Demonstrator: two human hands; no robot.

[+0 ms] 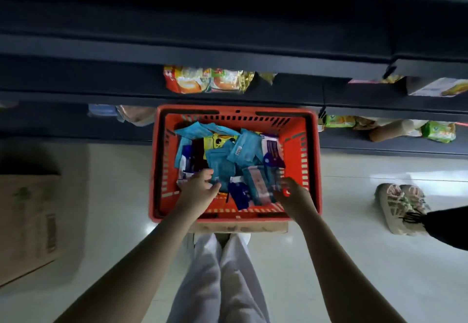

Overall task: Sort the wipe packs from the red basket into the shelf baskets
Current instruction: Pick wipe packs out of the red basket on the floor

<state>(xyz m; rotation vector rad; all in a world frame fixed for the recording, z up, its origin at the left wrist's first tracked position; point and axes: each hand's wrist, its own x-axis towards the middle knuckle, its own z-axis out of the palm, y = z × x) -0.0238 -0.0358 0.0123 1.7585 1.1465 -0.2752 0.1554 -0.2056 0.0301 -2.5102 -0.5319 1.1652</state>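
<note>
A red basket (298, 150) stands on a cardboard box in front of me, against the dark shelving. It holds several wipe packs: teal ones (241, 149), a yellow one (220, 140) and purple-and-white ones (272, 149). My left hand (200, 187) reaches down into the near left of the basket, its fingers spread over a teal pack (222, 168). My right hand (291, 192) reaches in at the near right, fingers curled by a teal-and-pink pack (258, 186). Whether either hand grips a pack is blurred.
Dark shelves (228, 57) run across the top, with snack packets (207, 79) and green packets (438, 130) on them. A cardboard box (27, 221) sits on the floor at left. Another person's sandalled feet (402, 206) stand at right.
</note>
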